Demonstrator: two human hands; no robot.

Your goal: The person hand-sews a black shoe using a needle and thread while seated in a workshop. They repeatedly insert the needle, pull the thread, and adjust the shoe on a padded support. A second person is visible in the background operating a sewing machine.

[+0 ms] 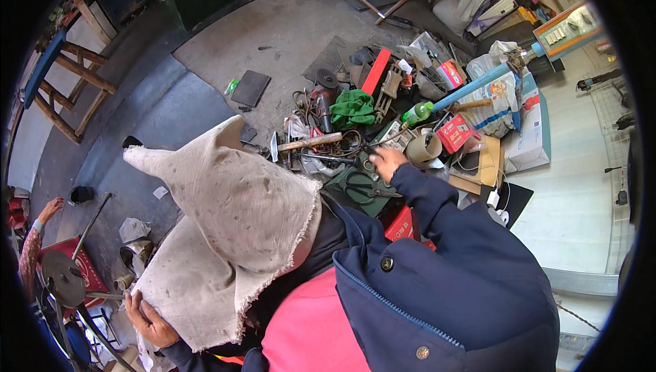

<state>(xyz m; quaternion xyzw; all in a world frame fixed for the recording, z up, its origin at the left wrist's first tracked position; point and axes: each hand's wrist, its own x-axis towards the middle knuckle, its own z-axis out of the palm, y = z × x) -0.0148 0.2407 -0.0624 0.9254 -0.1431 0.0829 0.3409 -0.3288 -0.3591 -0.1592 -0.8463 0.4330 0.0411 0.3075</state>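
A thick, frayed beige cloth (236, 201) lies draped over my lap and knees. At its lower left edge my left hand (152, 321) rests, fingers stretched out and slightly apart. My right hand (388, 161) reaches into a heap of tools on the right, its fingers curled at a dark, slim thing too small to name. Just below that hand lie black-handled scissors (365, 191). A hammer with a wooden handle (311, 142) is to the left of it, and a roll of tape (424, 146) sits on its right.
An angle grinder (322, 105), a green cloth (352, 107), a green bottle (418, 112) and a blue pole (471, 88) crowd the heap. A wooden stool (75, 81) stands far left. Another person's hand (51, 209) shows at the left, above a round metal disc (63, 278).
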